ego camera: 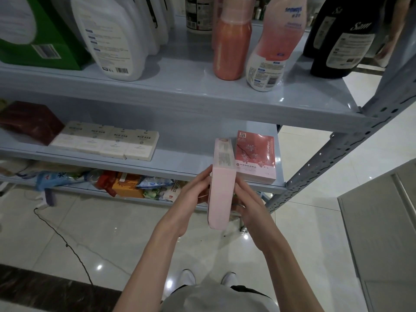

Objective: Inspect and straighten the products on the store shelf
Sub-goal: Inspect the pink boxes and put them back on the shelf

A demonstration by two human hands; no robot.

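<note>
A flat pink box point(221, 188) stands on its edge, sticking out over the front lip of the middle shelf point(175, 167). My left hand point(194, 194) holds its left face, fingers along the side. On the right face my right hand point(248, 203) grips it with curled fingers. A second pink box with a blossom print point(256, 157) lies flat on the shelf just right of it. Four cream boxes point(108, 143) sit in a row further left, beside a dark red box point(29, 121).
The upper shelf point(225, 95) carries a green box point(38, 39), white jugs point(112, 39), an orange bottle point(231, 43), a pink-white bottle point(272, 46) and black bottles point(340, 41). Assorted packets point(135, 183) fill the bottom shelf. A perforated steel upright point(333, 154) stands at right. A black cable point(67, 242) crosses the tiled floor.
</note>
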